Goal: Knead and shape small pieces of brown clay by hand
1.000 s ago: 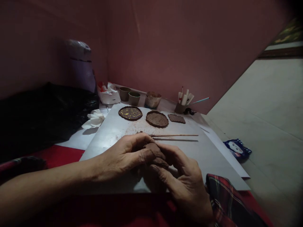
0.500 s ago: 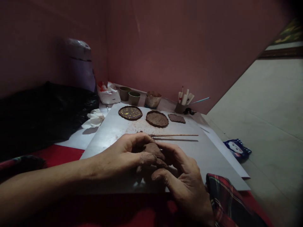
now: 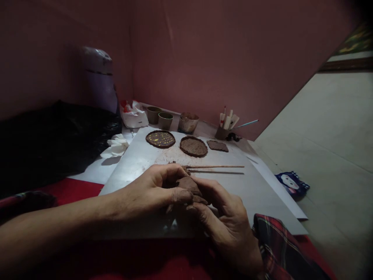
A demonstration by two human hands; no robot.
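A lump of brown clay (image 3: pixel 188 184) is held above the near part of a pale board (image 3: pixel 256 198). My left hand (image 3: pixel 161 184) curls round it from the left, its clay-smeared thumb pressed on the near side. From the right, my right hand (image 3: pixel 223 214) grips the same lump, thumb below and fingers behind. The undersides of the clay and several fingertips are hidden. Just beyond the hands lies a thin wooden stick (image 3: pixel 215 167), its left end caked with clay.
Farther back lie a yellow-dotted round clay piece (image 3: pixel 160 139), a plain round one (image 3: pixel 193 146) and a rectangular slab (image 3: pixel 217 146). Behind stand two cups (image 3: pixel 165 121), a smeared container (image 3: pixel 188 123) and a tool holder (image 3: pixel 222 133). Crumpled tissue (image 3: pixel 117 145) and black plastic (image 3: pixel 58 136) are left.
My right thumb has moved up and in against the clay, closing the gap there. My left hand stays nearly where it was.
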